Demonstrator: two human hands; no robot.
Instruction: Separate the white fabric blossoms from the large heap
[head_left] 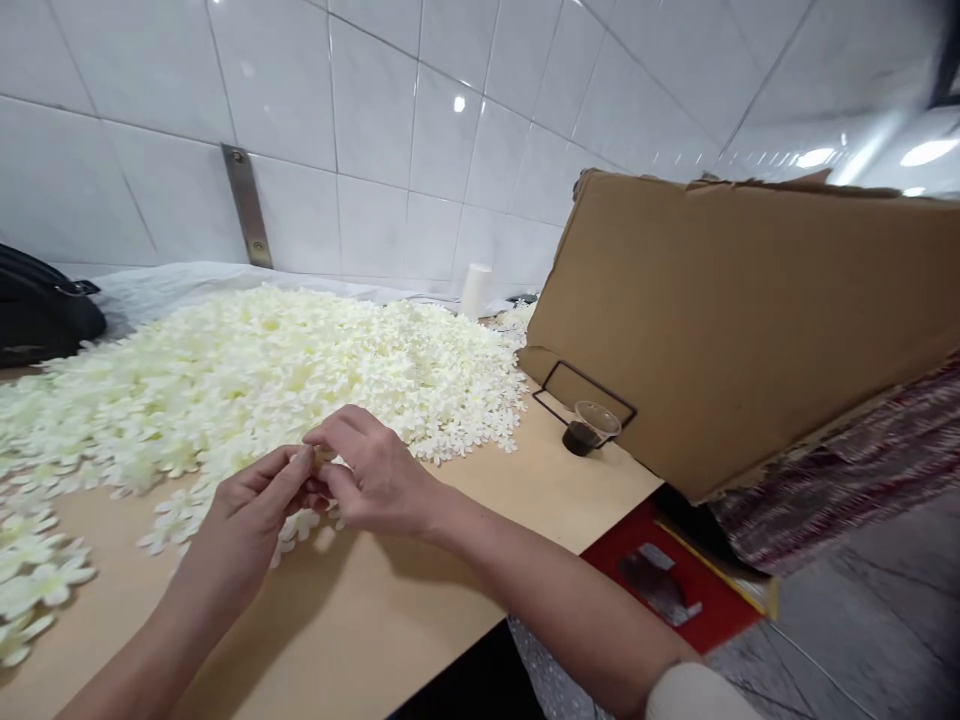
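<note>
My left hand (251, 510) and my right hand (379, 475) meet over the front edge of a big pile of pale cream artificial flower blossoms (315, 350). Thumb and fingers of both are pinched together, fingertips touching or nearly so. Whatever lies between them is too small and too covered by the fingers to name. A few blossoms show on the table just under and beside the hands. More loose flowers (41, 585) lie at the left edge.
A small clear cup with a dark base (581, 438) stands beside a black wire frame (589, 380). Behind rises a large cardboard sheet (735, 330). A white cylinder (475, 292) stands by the tiled wall, a black bag (45, 310) at left. The tan table (480, 510) ends at right.
</note>
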